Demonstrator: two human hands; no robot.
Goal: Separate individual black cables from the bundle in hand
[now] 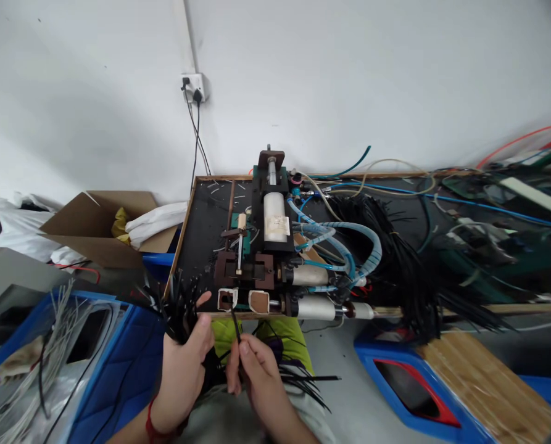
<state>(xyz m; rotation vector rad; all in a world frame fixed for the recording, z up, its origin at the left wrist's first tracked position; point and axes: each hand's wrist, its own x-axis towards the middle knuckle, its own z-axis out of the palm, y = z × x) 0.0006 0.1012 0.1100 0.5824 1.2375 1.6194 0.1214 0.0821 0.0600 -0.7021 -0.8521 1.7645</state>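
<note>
My left hand [182, 364], with a red band at the wrist, is closed round a bundle of black cables [177, 311] whose ends fan out above the thumb. My right hand [259, 370] pinches a single black cable [235, 322]. The upper end of that cable reaches the white-rimmed jaw [227, 300] at the front of a pneumatic machine [244, 271]; whether it goes inside, I cannot tell. A second white-rimmed brown block [259, 301] sits just right of this jaw. More black cables [305, 383] lie across my lap below the right hand.
Air cylinders [310, 306] and blue hoses [368, 246] extend right of the jaws. A large heap of black cables [405, 271] hangs over the bench edge. At left stand an open cardboard box [99, 213] and a blue crate [113, 376] with pale wires; another blue crate [395, 394] is lower right.
</note>
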